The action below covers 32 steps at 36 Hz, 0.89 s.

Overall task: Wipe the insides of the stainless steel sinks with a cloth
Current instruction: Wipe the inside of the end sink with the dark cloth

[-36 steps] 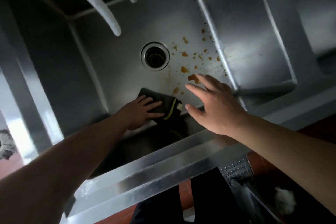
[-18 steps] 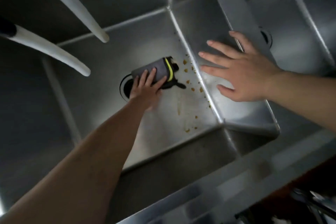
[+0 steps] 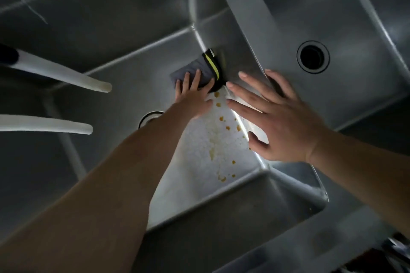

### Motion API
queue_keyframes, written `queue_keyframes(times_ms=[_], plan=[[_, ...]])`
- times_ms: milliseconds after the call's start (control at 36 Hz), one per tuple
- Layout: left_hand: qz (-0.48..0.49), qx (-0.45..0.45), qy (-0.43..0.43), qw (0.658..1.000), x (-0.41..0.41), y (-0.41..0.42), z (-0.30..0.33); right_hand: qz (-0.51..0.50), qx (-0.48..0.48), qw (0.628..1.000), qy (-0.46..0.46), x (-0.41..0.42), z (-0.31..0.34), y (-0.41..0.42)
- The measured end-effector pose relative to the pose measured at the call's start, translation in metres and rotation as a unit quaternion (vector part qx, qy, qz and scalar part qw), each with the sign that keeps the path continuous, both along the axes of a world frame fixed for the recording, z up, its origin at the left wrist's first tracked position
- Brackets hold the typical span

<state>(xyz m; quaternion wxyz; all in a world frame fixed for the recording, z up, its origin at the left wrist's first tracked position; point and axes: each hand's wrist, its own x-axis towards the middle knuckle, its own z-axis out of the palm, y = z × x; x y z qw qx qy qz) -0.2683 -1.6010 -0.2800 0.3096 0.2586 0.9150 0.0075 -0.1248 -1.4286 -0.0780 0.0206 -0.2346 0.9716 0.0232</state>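
Grey cloth (image 3: 195, 71) under flat-fingered left hand (image 3: 193, 99); right hand (image 3: 281, 122) spread, drain (image 3: 150, 117) half-hidden.

No legible text, labels, brands or numbers anywhere.

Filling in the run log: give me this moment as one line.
left hand pressing cloth on sink floor at far corner | right hand open on divider | orange spots remain

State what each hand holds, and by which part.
Neither grips anything. The left hand presses straight fingers on the near end of the cloth; the right hand is spread open, empty.
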Motion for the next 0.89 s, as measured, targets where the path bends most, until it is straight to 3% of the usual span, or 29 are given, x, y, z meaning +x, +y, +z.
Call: queue_keyframes(times_ms=[167,278,361,472,556,667,778,889], plan=[[-0.175,0.009,-0.056,0.983,0.091,-0.03,0.021,-0.011,0.018,1.0,-0.021,-0.001,0.005,-0.004],[-0.374,0.054,-0.031,0.926,0.171,-0.059,0.033,-0.015,0.025,0.999,-0.038,0.0,0.004,-0.004],[-0.393,0.093,-0.041,0.914,0.189,-0.073,0.024,-0.013,0.016,0.999,-0.04,0.0,0.003,-0.004],[-0.415,0.079,0.044,0.905,0.162,-0.074,0.01,-0.02,0.004,0.999,-0.031,0.001,0.003,-0.004],[-0.324,0.033,0.062,0.944,0.119,-0.061,0.004,-0.021,0.003,1.0,-0.021,0.001,0.002,-0.004],[-0.069,0.011,0.054,0.996,0.036,-0.028,0.002,-0.02,0.004,1.0,-0.011,0.001,-0.001,-0.003],[0.095,0.003,-0.04,0.995,-0.009,0.013,0.006,-0.019,-0.004,1.0,0.0,0.001,-0.002,-0.002],[0.174,0.033,-0.072,0.982,-0.004,0.029,0.015,-0.019,-0.001,1.0,-0.003,0.001,-0.001,-0.002]])
